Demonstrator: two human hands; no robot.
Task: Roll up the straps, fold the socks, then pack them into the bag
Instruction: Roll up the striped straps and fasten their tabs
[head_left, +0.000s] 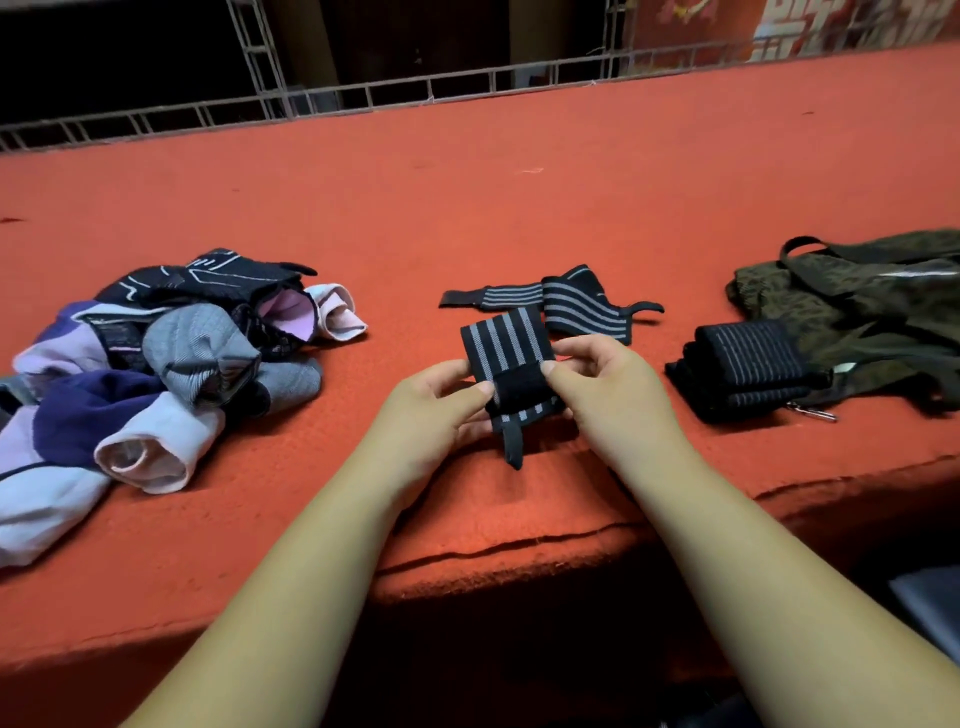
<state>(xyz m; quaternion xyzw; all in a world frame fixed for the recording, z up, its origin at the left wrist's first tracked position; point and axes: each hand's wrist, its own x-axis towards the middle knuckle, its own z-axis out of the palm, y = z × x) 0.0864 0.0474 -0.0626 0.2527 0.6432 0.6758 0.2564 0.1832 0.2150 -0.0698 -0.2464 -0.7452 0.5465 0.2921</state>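
Both hands hold a black strap with grey stripes (506, 343), partly rolled, just above the red carpet. My left hand (441, 405) pinches its left edge and my right hand (597, 384) pinches the right edge, thumbs on the black velcro patch. A thin loop end hangs below the roll. Behind it lies a loose, unrolled strap (566, 301). To the right, rolled straps (748, 369) rest against a dark olive bag (872, 306). A heap of socks (171, 353) in purple, grey, pink and black lies at the left.
Everything lies on a red carpeted platform (519, 171) whose front edge drops off below my forearms. A metal truss railing (363, 96) runs along the far edge. A small metal clip (813, 413) lies by the bag.
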